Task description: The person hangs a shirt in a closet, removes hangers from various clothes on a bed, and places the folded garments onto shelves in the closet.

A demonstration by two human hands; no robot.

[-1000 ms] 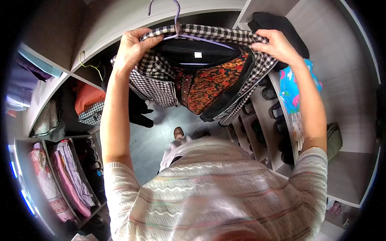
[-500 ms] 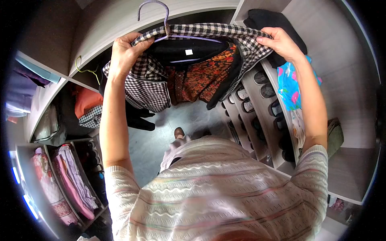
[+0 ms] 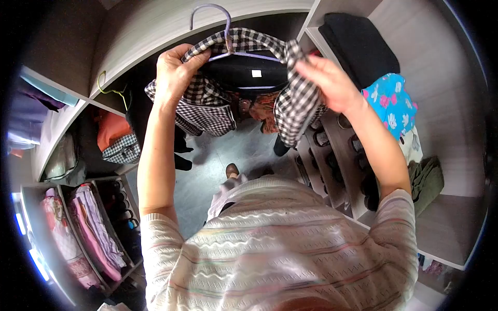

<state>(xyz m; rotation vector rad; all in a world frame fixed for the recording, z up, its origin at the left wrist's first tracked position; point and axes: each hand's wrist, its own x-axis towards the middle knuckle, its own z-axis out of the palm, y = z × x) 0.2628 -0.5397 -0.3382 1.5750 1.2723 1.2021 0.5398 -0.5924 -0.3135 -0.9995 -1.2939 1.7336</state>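
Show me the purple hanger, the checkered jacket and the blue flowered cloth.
Purple hanger (image 3: 227,26), head view: the hook.
Checkered jacket (image 3: 207,115), head view: a hanging front panel.
Blue flowered cloth (image 3: 392,101), head view: the middle.

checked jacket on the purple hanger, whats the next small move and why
I'd probably have the right hand spread its side of the checked jacket outward along the purple hanger: the cloth there looks bunched inward, while the left hand pinches the collar beside the hook.

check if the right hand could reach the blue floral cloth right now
Probably yes: the blue floral cloth lies uncovered nearby, though the right hand seems busy with the checked jacket.
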